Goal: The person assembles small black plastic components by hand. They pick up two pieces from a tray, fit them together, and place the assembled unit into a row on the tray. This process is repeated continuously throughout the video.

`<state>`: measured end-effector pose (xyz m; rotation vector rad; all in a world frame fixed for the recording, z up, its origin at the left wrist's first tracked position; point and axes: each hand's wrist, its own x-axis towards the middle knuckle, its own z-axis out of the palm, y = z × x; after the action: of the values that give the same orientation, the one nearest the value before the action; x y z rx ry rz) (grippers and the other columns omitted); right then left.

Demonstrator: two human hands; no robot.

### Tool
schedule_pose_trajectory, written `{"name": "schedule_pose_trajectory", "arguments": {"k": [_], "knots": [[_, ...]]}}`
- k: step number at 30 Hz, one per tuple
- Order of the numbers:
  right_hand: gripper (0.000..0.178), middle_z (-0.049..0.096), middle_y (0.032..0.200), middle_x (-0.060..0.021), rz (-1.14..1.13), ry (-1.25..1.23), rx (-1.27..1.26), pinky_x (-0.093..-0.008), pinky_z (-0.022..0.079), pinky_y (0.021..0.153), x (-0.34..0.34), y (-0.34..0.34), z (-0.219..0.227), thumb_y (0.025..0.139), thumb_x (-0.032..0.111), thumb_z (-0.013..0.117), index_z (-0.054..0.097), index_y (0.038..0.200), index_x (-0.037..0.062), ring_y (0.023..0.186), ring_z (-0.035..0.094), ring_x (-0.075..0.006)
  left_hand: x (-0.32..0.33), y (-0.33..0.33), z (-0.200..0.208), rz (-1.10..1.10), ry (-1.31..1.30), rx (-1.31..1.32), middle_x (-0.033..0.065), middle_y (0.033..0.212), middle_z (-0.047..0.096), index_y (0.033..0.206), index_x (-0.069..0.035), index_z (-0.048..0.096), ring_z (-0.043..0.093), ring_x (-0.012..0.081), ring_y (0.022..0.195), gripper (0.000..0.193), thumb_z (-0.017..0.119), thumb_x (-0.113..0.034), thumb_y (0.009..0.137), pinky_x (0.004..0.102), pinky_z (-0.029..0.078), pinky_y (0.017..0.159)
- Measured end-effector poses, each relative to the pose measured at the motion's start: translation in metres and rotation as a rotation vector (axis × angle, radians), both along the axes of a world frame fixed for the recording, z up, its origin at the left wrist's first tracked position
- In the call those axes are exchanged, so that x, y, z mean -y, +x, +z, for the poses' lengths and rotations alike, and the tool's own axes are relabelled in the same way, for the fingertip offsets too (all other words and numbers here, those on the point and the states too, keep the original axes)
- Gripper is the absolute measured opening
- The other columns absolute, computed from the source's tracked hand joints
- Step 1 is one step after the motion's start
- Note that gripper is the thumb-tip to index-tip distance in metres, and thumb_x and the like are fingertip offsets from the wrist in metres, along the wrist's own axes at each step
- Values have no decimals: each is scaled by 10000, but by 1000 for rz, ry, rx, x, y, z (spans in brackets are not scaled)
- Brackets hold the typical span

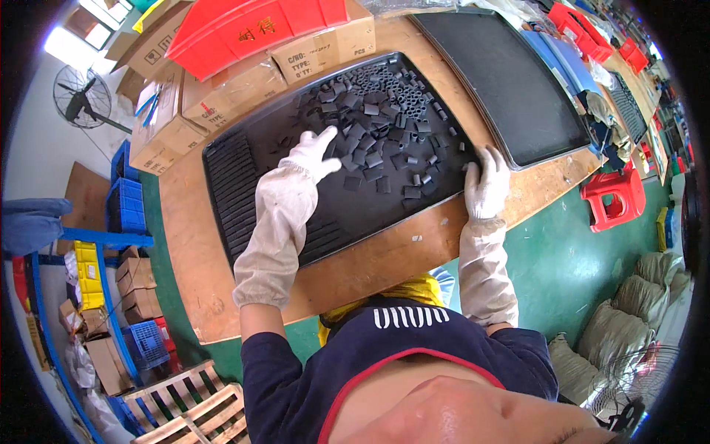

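A large black tray point(355, 238) lies on the wooden table, holding many small black tube pieces point(373, 140) loosely heaped in its middle and far right. Along its left side, similar black pieces point(234, 185) lie in neat rows, and more rows point(319, 238) run along the near edge. My left hand point(314, 154), in a white glove, hovers over or touches the tray at the left edge of the loose pile, thumb and fingers apart, nothing visible between them. My right hand point(488, 183), also gloved, grips the tray's right rim near the front corner.
Cardboard boxes point(325, 50) and a red bin point(259, 29) stand behind the tray. More black trays point(510, 81) are stacked to the right. A red plastic stool point(614, 198) is on the green floor at right, a wooden pallet point(188, 407) at lower left.
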<state>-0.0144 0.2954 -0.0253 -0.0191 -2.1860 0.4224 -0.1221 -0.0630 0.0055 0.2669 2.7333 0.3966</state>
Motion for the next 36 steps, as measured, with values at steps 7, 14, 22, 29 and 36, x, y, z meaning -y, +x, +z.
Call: {"name": "schedule_pose_trajectory", "arguments": {"k": [7,14,22,29,36], "knots": [[380,676,1211,-122,469,12,220,-420,510,967,58,-73,29,829,69,688,656,1207,83,1099,645,-329,-65,-14,35,-233,-98,-476,79,1487,497,1397,-239,565,512,349,1297,488,611,-355,926,469,441,1097],[316,678,1177,-63,546,242,294,-437,510,938,78,-120,4,821,108,679,684,1134,150,1123,624,-300,-71,-35,-6,-393,-145,-575,27,1390,553,1304,-290,622,545,305,1260,395,649,-315,911,443,498,1044],[251,697,988,-44,407,392,293,-434,528,842,29,-82,17,725,74,663,714,962,137,980,652,-282,2,-47,-12,-147,-273,-373,98,1414,539,1309,-277,654,507,326,1312,419,697,-341,898,453,452,1085],[420,640,1292,-98,464,249,286,-451,482,1018,79,-103,16,837,98,670,639,1255,133,1203,603,-319,-59,-33,-29,-545,128,-908,53,1349,586,1181,-232,680,542,283,1278,349,657,-227,833,451,449,1091],[277,703,1135,-52,534,319,269,-418,514,947,43,-88,2,777,90,661,724,1045,120,1101,653,-268,-13,-41,-29,-289,-175,-503,105,1475,518,1370,-202,593,466,329,1377,484,658,-259,894,460,373,1171]]}}
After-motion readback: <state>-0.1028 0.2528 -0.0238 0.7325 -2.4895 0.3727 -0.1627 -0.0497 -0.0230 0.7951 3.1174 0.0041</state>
